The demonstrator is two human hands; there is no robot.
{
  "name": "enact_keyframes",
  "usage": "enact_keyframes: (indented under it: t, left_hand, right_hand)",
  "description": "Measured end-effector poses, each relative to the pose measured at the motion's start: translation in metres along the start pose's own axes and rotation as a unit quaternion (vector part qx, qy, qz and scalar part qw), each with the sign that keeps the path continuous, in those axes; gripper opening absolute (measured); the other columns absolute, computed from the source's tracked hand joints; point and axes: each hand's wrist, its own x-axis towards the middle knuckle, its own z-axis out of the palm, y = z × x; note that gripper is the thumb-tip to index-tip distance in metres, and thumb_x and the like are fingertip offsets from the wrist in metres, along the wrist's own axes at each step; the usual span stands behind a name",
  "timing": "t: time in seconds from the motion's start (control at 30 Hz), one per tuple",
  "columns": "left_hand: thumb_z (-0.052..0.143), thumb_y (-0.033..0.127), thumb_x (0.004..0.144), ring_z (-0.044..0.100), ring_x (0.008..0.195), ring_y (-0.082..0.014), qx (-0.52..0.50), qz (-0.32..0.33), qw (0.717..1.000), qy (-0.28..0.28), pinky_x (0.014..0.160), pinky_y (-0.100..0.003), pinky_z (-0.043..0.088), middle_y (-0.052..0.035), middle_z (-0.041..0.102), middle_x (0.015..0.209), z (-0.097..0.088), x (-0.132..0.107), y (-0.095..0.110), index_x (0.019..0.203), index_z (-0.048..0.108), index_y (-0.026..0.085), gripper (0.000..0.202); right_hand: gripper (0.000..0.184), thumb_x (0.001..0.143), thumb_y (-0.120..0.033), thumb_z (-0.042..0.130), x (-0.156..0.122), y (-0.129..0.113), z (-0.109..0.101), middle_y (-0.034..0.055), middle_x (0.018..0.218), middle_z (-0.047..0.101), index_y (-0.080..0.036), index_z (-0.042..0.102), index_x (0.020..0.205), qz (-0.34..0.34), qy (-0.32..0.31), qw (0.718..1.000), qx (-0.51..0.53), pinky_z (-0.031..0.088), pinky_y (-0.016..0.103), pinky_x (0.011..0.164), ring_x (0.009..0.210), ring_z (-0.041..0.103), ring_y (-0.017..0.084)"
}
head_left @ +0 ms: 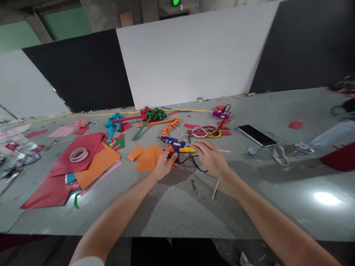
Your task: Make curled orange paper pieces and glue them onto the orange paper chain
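Note:
A blue hot glue gun (172, 141) lies in my left hand (165, 163), whose fingers wrap round its handle; the nozzle points left. Just right of the handle is a yellow ridged piece (187, 149). At that piece's right end, the fingers of my right hand (208, 155) are closed together; how they grip it is partly hidden. A thin whitish stick (224, 150) shows beyond the right hand. Pieces of orange paper (149, 159) lie left of my left hand. Behind the gun rests a curled orange paper flower strip (170, 126) on an orange stem.
Red sheets (59, 186) and a roll of tape (78, 154) lie at left. Green (156, 114) and blue (113, 121) paper flowers lie behind. A black cord (196, 164) loops near my right hand. A phone (257, 135), a purple power strip (221, 113) and a wooden stick (215, 189) are rightward.

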Motion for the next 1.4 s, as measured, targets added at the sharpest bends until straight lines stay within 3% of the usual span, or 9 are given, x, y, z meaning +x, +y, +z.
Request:
enact_keyframes:
  t: [0.27, 0.63, 0.87, 1.07, 1.27, 1.4]
  left_hand:
    - [0.062, 0.063, 0.087, 0.061, 0.078, -0.0180, 0.029, 0.014, 0.999, 0.012, 0.071, -0.027, 0.049, -0.0064, 0.066, 0.079, 0.002, -0.001, 0.005, 0.083, 0.065, 0.015, 0.049]
    - [0.059, 0.065, 0.088, 0.061, 0.081, -0.0195, 0.026, 0.022, 0.999, 0.000, 0.073, -0.029, 0.050, -0.0089, 0.068, 0.089, 0.003, -0.001, 0.005, 0.096, 0.067, 0.014, 0.052]
    - [0.061, 0.063, 0.088, 0.061, 0.081, -0.0207, 0.041, 0.026, 0.999, 0.012, 0.075, -0.030, 0.049, -0.0077, 0.065, 0.079, 0.003, -0.001, 0.007, 0.085, 0.067, 0.015, 0.049]
    - [0.062, 0.060, 0.088, 0.056, 0.068, -0.0159, 0.037, 0.017, 0.997, 0.063, 0.064, -0.027, 0.046, -0.0030, 0.059, 0.071, 0.005, -0.001, 0.004, 0.078, 0.064, 0.016, 0.045]
    - [0.064, 0.058, 0.088, 0.056, 0.069, -0.0150, 0.042, 0.024, 0.991, 0.125, 0.066, -0.026, 0.046, -0.0023, 0.057, 0.072, 0.004, 0.000, 0.003, 0.074, 0.060, 0.018, 0.043]
    - [0.061, 0.055, 0.090, 0.056, 0.074, -0.0163, 0.047, 0.024, 0.991, 0.121, 0.070, -0.028, 0.048, -0.0037, 0.060, 0.076, 0.004, -0.001, 0.005, 0.079, 0.061, 0.017, 0.040]
  right_hand:
    - [0.026, 0.104, -0.022, 0.043, -0.001, 0.002, 0.000, 0.0124, 0.102, 0.071, -0.020, 0.068, 0.111, 0.013, -0.041, 0.998, -0.044, 0.053, 0.045, 0.090, 0.099, 0.064, 0.028]
    - [0.018, 0.103, -0.023, 0.049, 0.003, -0.004, -0.001, 0.0102, 0.101, 0.072, -0.021, 0.067, 0.108, 0.000, 0.004, 0.999, -0.042, 0.052, 0.041, 0.092, 0.099, 0.064, 0.026]
    - [0.023, 0.104, -0.025, 0.045, 0.004, -0.003, -0.003, 0.0103, 0.101, 0.072, -0.022, 0.068, 0.109, 0.009, -0.022, 0.998, -0.059, 0.049, 0.044, 0.093, 0.099, 0.062, 0.027]
    - [0.026, 0.101, -0.033, 0.052, 0.006, -0.032, -0.004, 0.0155, 0.116, 0.067, -0.022, 0.064, 0.122, 0.059, 0.050, 0.993, -0.087, 0.044, 0.050, 0.095, 0.110, 0.058, 0.034]
    - [0.023, 0.102, -0.030, 0.048, 0.007, -0.068, -0.004, 0.0126, 0.098, 0.072, -0.023, 0.067, 0.112, 0.067, 0.023, 0.994, -0.082, 0.046, 0.047, 0.091, 0.098, 0.062, 0.031]
    - [0.030, 0.103, -0.039, 0.046, 0.004, -0.071, 0.014, 0.0139, 0.107, 0.073, -0.020, 0.064, 0.117, 0.139, -0.006, 0.990, 0.021, 0.050, 0.046, 0.090, 0.103, 0.064, 0.032]
